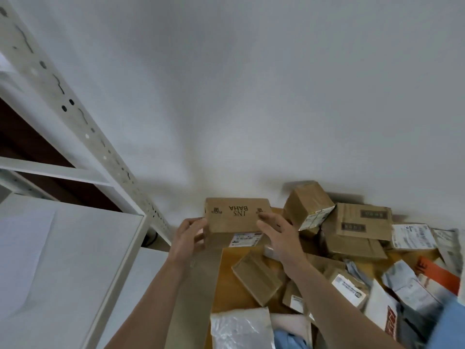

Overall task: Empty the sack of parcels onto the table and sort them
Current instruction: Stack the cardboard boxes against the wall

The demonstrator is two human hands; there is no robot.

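I hold a brown cardboard box (236, 215) printed "INS BAHA" upside down, lifted above the far left corner of the wooden table (229, 280). My left hand (190, 235) grips its left end with curled fingers. My right hand (275, 230) holds its right end, thumb on the front face. A white shipping label shows on the box's underside. Behind and right of it lies a heap of parcels (352, 230): brown boxes, white and grey mailer bags, an orange-and-white envelope (437, 275). No sack is visible.
A white metal shelving rack (83, 117) stands at left, its lower shelf board (63, 260) reaching beside the table. A white wall fills the background. A clear plastic bag (239, 328) and a flat brown box (259, 278) lie on the table near me.
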